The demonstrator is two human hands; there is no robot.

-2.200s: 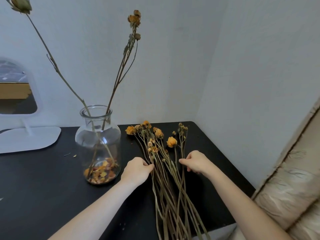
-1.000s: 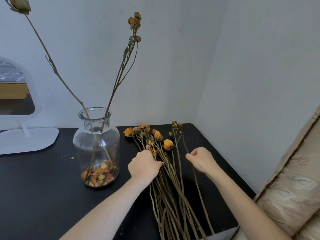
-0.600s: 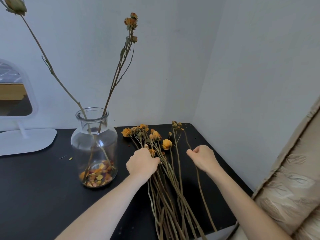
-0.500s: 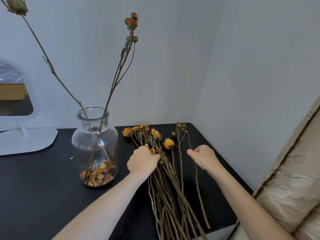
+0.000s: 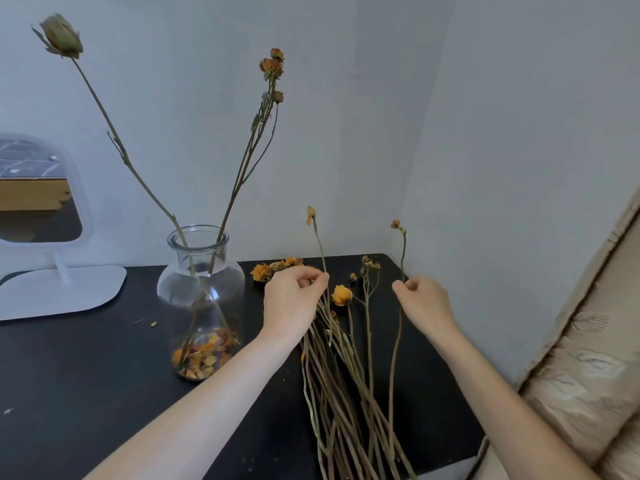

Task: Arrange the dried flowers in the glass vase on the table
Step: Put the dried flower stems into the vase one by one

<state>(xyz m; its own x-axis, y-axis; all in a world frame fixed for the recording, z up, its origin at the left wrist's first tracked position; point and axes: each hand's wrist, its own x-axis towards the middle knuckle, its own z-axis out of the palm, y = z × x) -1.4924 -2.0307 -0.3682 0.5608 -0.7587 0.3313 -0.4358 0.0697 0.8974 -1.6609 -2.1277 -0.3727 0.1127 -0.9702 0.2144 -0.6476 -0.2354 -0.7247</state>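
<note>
Nearest me, a loose pile of long dried yellow-headed flower stems (image 5: 346,393) is lying on the black tabletop (image 5: 86,375). Over it, the left hand (image 5: 292,303) is pinching one thin stem (image 5: 320,244) upright, and the right hand (image 5: 420,303) is pinching another thin stem (image 5: 402,251). Just left, the clear glass vase (image 5: 201,296) is standing on the tabletop, holding two tall stems (image 5: 242,168) and loose petals (image 5: 204,355). Farther left, a white-framed mirror (image 5: 45,202) is standing.
</note>
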